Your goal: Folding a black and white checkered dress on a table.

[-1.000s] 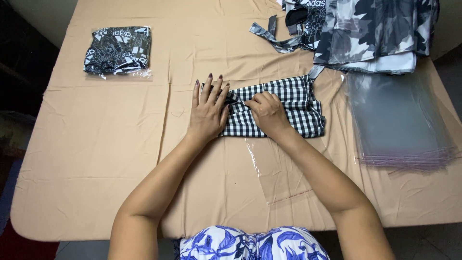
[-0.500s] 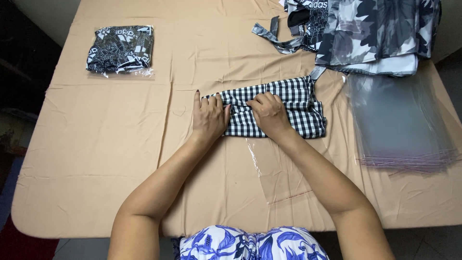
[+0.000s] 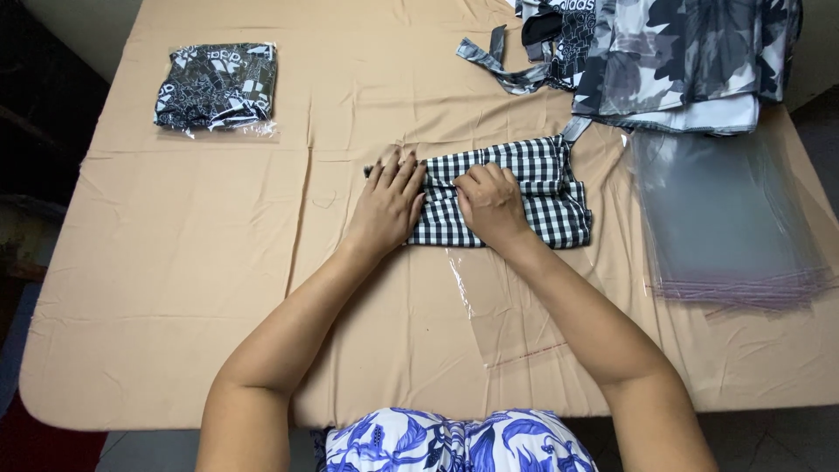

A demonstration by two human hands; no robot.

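A black-and-white checked garment, folded into a rectangle, lies mid-table on the beige cloth. My left hand rests flat on its left end, fingers spread and pointing away from me. My right hand is curled over the garment's middle, fingers pinching a fold of the fabric. A clear plastic bag lies flat just in front of the garment, under my right forearm.
A bagged black-and-white printed garment sits far left. A pile of grey floral clothes fills the far right corner. A stack of clear plastic bags lies at right. The beige table cloth covers the table.
My left hand slid right onto the garment's left end. The right hand's fingers curled tighter over the fold; the garment barely shifted.
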